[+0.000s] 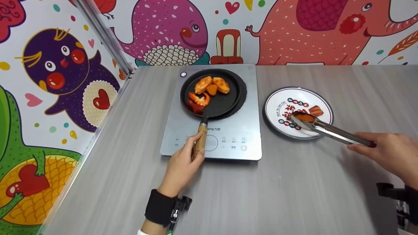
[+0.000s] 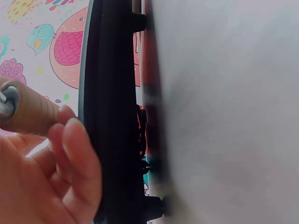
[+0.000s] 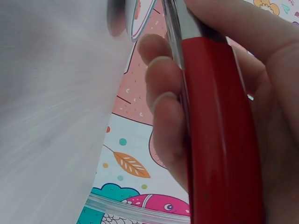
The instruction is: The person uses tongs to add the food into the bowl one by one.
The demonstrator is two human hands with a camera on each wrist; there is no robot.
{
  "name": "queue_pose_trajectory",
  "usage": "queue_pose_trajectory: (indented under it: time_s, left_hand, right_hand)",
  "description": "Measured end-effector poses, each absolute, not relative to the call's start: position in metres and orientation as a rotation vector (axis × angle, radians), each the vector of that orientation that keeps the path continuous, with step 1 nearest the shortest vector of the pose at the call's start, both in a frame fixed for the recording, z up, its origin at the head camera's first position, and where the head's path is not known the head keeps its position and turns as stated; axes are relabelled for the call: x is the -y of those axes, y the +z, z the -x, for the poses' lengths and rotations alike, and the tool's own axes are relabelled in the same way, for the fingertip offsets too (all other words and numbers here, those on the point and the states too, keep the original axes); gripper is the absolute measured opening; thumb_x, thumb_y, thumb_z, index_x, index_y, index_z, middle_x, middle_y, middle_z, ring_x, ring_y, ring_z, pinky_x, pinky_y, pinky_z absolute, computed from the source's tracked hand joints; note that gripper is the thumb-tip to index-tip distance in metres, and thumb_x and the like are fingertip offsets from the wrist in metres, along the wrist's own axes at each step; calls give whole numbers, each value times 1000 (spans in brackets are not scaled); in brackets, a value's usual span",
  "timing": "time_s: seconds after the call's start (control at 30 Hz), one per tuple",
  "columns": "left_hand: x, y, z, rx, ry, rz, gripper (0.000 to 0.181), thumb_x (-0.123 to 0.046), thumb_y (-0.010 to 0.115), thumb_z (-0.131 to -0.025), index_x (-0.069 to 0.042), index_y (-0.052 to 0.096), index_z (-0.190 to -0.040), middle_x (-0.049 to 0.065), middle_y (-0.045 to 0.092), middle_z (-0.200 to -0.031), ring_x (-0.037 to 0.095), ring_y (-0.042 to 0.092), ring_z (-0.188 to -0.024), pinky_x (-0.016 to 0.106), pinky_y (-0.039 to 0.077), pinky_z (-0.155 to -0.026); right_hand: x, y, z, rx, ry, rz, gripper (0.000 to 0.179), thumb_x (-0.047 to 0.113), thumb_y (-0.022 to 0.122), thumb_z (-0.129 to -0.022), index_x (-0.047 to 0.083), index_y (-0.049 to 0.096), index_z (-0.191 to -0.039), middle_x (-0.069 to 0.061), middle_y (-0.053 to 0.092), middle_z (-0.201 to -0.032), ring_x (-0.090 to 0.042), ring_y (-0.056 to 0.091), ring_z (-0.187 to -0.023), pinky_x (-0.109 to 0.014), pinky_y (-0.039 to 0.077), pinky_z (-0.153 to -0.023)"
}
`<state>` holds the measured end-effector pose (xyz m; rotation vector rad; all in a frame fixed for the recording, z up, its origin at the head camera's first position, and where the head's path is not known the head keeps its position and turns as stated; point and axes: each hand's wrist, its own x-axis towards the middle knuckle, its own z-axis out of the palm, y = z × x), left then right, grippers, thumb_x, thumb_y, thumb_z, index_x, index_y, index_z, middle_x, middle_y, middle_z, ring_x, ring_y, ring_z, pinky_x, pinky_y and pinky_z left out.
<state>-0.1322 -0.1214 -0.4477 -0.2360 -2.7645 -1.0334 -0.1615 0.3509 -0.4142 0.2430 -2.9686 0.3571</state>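
Note:
My left hand point(image 1: 184, 163) grips the wooden handle point(image 1: 201, 138) of a small black frying pan point(image 1: 225, 104). The left wrist view shows fingertips against that handle point(image 2: 35, 109). In the pan lie two browned golden pieces point(image 1: 221, 85), a small orange piece point(image 1: 212, 89), a shrimp point(image 1: 200, 99) and a dark red piece point(image 1: 195, 107). My right hand point(image 1: 388, 148) holds metal tongs point(image 1: 339, 132), whose red grip point(image 3: 222, 130) fills the right wrist view. The tong tips are over a white plate point(image 1: 277, 104), around a dark orange-brown piece of food point(image 1: 303, 116). Beside it lies a reddish striped piece point(image 1: 315, 111).
The pan sits on a silver induction cooker point(image 1: 176, 130) with touch controls at its front. The plate stands to its right on the grey wood-grain table point(image 1: 248, 195). Cartoon-printed walls point(image 1: 274, 19) close off the back and left.

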Motion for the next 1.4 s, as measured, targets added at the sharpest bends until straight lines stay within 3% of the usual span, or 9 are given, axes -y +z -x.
queue_pose_trajectory:
  time_s: [0.43, 0.7, 0.9, 1.07, 1.4]
  left_hand:
    - [121, -447, 132, 2766, -1043, 234, 45, -33, 50, -88, -31, 39, -132, 5, 61, -110, 14, 57, -80, 33, 44, -64]
    - [119, -446, 133, 2774, -1033, 235, 45, -33, 49, -88, -30, 39, -132, 5, 62, -106, 13, 57, -77, 32, 44, -63]
    - [119, -446, 133, 2775, -1019, 235, 45, -32, 49, -89, -32, 38, -132, 4, 62, -106, 12, 57, -76, 32, 44, -62]
    - [120, -447, 133, 2768, -1015, 239, 45, -33, 49, -89, -32, 38, -132, 5, 62, -107, 13, 57, -77, 32, 44, -62]
    - [121, -448, 133, 2773, -1015, 241, 45, -33, 49, -89, -31, 38, -133, 6, 63, -104, 13, 56, -73, 31, 44, -61]
  right_hand:
    - [-344, -408, 161, 2942, 367, -196, 46, 42, 70, -72, 4, 68, -98, 6, 40, -49, -14, 34, -45, -28, 22, -42]
    - [-340, -406, 161, 2849, 411, -220, 43, 41, 72, -70, 8, 70, -98, 6, 53, -51, -14, 39, -47, -27, 25, -43]
    - [-331, -405, 160, 2784, 435, -245, 42, 38, 72, -70, 6, 69, -98, 3, 55, -52, -13, 38, -46, -26, 26, -41]
    - [-324, -406, 162, 2728, 470, -279, 40, 34, 74, -69, 7, 70, -96, -5, 64, -62, -14, 40, -47, -26, 25, -43]
    - [-305, -411, 165, 2695, 469, -323, 39, 35, 74, -69, 8, 71, -97, -7, 65, -65, -17, 44, -49, -29, 26, -43]
